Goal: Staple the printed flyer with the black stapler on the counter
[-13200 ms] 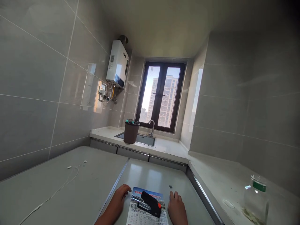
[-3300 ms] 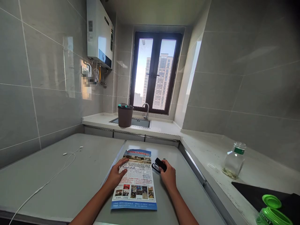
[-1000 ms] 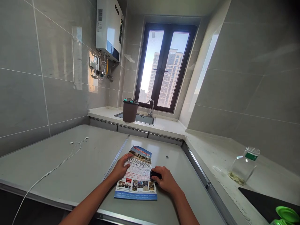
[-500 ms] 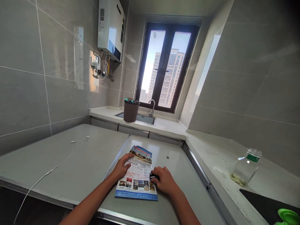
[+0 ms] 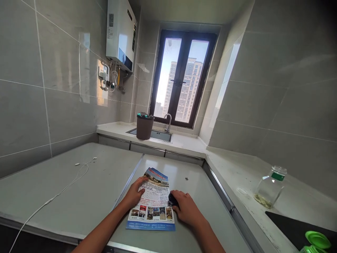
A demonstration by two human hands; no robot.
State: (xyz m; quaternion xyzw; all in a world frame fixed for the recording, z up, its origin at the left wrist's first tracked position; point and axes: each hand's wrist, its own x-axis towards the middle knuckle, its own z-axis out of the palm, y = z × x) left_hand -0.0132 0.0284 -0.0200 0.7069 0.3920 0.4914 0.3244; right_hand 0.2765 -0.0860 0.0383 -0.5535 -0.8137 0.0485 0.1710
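Stapler (image 5: 172, 199), black, sits just below and right of the centre of the frame, grasped by the right hand (image 5: 185, 206) at the right edge of a printed leaflet (image 5: 155, 202); whether paper lies between its jaws cannot be told. The left hand (image 5: 135, 192) rests on the leaflet's left edge, thumb and fingers spread, clenched on nothing. The leaflet lies on the pale surface (image 5: 205, 207), lower centre. Small grey pieces (image 5: 186, 179) lie beyond the right hand; a white cable (image 5: 67, 188) crosses the lower left.
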